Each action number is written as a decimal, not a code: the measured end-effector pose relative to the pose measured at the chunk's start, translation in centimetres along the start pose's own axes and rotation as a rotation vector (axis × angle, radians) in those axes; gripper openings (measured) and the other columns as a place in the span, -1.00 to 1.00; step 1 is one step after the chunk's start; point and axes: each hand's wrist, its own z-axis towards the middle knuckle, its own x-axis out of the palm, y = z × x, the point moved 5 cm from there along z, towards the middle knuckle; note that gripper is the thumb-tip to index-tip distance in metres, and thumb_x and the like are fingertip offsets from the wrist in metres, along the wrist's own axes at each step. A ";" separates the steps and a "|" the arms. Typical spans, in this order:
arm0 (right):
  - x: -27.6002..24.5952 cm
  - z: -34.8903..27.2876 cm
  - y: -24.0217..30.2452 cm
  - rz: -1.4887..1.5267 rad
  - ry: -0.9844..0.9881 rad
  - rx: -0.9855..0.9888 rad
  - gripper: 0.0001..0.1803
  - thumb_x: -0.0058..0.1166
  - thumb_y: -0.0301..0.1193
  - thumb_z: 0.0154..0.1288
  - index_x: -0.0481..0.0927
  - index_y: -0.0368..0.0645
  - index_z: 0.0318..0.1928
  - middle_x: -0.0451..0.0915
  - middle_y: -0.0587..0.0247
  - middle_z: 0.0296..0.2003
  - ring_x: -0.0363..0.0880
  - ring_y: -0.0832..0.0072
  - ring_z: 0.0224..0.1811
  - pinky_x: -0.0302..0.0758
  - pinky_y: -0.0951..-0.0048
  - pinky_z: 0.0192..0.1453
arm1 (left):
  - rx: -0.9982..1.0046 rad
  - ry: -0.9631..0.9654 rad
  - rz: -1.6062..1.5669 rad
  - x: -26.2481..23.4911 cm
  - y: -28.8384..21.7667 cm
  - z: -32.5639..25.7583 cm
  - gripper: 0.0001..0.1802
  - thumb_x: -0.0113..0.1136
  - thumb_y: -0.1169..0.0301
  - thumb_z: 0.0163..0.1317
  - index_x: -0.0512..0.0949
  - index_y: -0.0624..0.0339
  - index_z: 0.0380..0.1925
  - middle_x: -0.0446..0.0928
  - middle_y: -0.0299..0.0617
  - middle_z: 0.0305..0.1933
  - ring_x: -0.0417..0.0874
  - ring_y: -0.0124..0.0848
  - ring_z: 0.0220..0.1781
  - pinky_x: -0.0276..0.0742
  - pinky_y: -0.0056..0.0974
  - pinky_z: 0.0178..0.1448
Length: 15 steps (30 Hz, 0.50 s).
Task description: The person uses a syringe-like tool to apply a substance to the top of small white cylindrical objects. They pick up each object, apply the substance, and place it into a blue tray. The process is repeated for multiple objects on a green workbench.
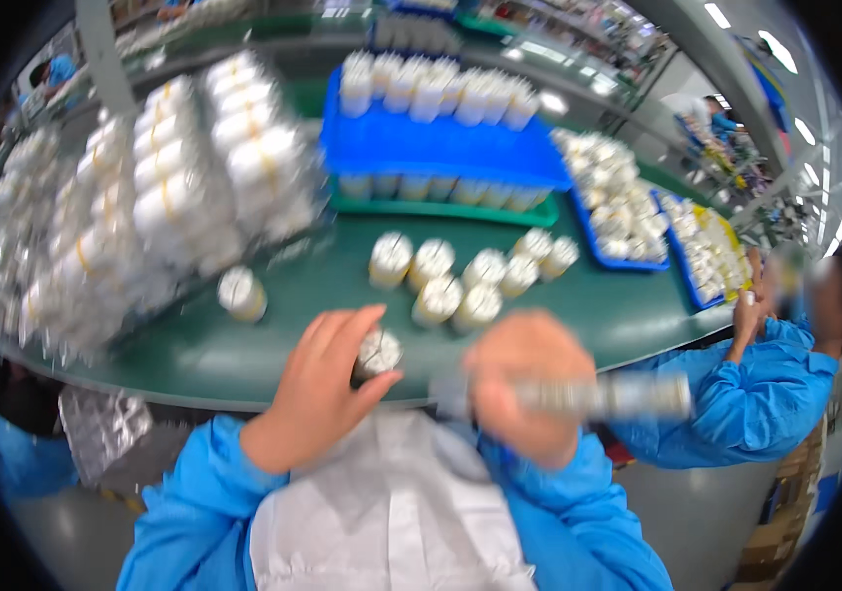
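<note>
Left hand [317, 394] fingers clamped round small white-capped jar [377, 353] at the green table's [243, 355] near edge, right hand [524, 389] fisted on blurred silvery tube [618, 396]; jar looks light, rigid, smooth, best gripped round its sides.

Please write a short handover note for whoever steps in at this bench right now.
Left hand: closed around a small cylindrical part with a pale top, held over the near edge of the green table.
Right hand: gripping a long pale rod-like tool, blurred in motion, pointing right.
Loose cylinders: a cluster stands upright mid-table; one single cylinder stands apart to the left.
Blue tray behind holds more; wrapped stacks sit left.
Done: cannot tell which loose pieces are finished.
Left: the piece in hand looks unfinished.
A co-worker's sleeve is at right.
</note>
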 end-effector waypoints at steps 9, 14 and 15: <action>4.4 -1.5 -4.5 0.051 -0.136 0.147 -0.93 0.29 -0.61 0.18 0.66 -0.29 -0.42 0.60 0.20 -0.47 0.55 0.41 -0.45 0.44 0.39 -0.38 | 0.016 0.065 -0.186 0.5 2.0 -1.0 -0.41 0.55 0.39 -0.01 0.56 0.22 0.07 0.60 -0.06 -0.02 0.58 -0.07 0.01 0.52 -0.10 0.10; 5.7 -0.9 -5.0 0.049 -0.072 0.128 -0.93 0.30 -0.62 0.18 0.66 -0.28 -0.41 0.60 0.21 -0.47 0.57 0.38 -0.45 0.46 0.36 -0.38 | 0.078 0.066 -0.180 0.9 2.0 -0.7 -0.42 0.50 0.40 0.03 0.54 0.23 0.09 0.59 -0.06 -0.02 0.57 -0.06 0.01 0.51 -0.07 0.10; 5.7 -0.9 -5.1 0.052 -0.068 0.123 -0.93 0.30 -0.62 0.18 0.66 -0.28 -0.40 0.60 0.21 -0.47 0.57 0.38 -0.45 0.46 0.35 -0.38 | 0.087 0.064 -0.185 1.0 2.0 -0.7 -0.42 0.50 0.40 0.03 0.54 0.22 0.09 0.59 -0.05 -0.01 0.57 -0.06 0.01 0.51 -0.07 0.11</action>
